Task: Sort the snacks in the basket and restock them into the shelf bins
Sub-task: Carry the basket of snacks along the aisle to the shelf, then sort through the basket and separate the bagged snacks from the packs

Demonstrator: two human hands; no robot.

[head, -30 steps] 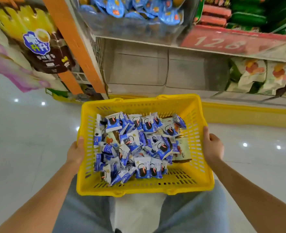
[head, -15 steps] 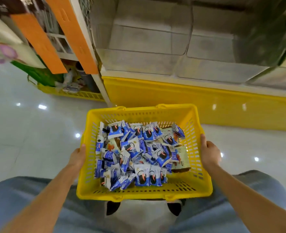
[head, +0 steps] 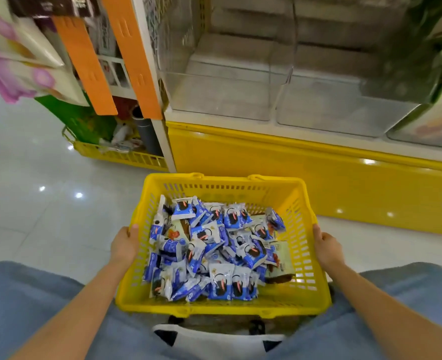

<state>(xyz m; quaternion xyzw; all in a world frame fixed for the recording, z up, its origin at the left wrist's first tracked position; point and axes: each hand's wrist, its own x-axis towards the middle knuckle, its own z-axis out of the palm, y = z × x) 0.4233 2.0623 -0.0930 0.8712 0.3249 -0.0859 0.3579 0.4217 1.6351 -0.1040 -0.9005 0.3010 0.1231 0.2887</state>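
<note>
We are gripping yellow basket (head: pixel 303 229) by side rims: left hand (head: pixel 124 244) clasping left rim, right hand (head: pixel 327 246) clasping right. Blue snack packets (head: pixel 209 250) lying between hands. Clear shelf bins (head: pixel 326 110) sitting ahead, above both hands, roughly equidistant.

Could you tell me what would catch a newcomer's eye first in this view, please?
First, the bright yellow basket at the centre, gripped on its side rims by the left hand and the right hand, and heaped with small blue-and-white snack packets. Behind it runs the glossy yellow shelf base, with clear plastic bins above that look empty. At upper left, orange strips hang beside the shelf post.
</note>
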